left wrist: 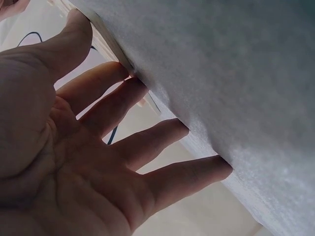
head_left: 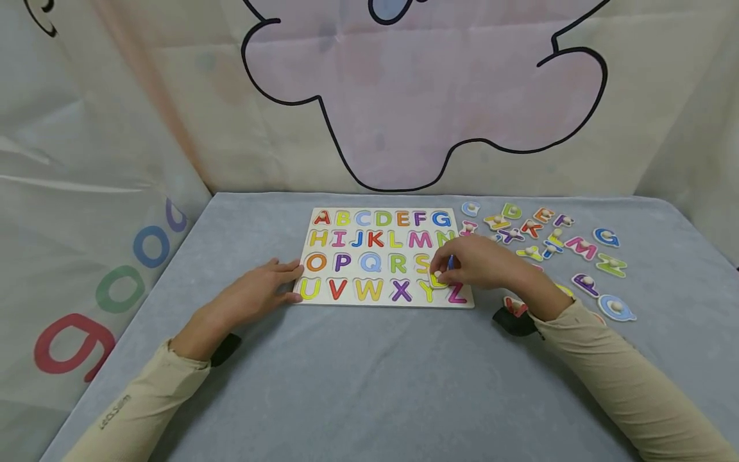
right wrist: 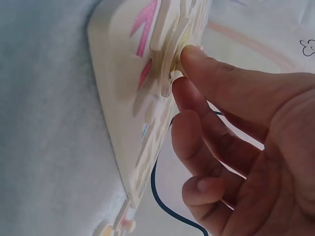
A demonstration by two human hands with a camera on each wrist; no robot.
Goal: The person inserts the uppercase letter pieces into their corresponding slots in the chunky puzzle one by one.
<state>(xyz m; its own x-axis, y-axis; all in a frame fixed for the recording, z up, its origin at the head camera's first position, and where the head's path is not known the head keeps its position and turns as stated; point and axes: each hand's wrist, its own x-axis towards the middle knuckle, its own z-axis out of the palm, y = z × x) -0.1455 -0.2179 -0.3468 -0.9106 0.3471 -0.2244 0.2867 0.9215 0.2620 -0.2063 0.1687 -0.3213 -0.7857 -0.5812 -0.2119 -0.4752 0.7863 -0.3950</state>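
A white alphabet puzzle board [head_left: 355, 272] with colourful letters lies flat on the table. My left hand [head_left: 254, 292] is at its left edge, with thumb and fingers extended; in the left wrist view the thumb and fingertips [left wrist: 129, 86] meet the board's side and the cloth. Over the lower right of the board, my right hand [head_left: 482, 260] pinches a yellow letter piece [head_left: 437, 280] by its knob, between thumb and forefinger. This piece [right wrist: 170, 64] stands tilted close over the board near the S, Y and Z, and its letter is mostly hidden. The other right fingers curl inward.
Loose knobbed letter pieces lie scattered right of the board, among them a pink M [head_left: 580, 248], a blue G [head_left: 606, 237], a purple P [head_left: 586, 284] and a light blue Q [head_left: 616, 308]. Grey cloth [head_left: 369, 385] covers the table. A printed curtain [head_left: 398, 128] hangs behind it.
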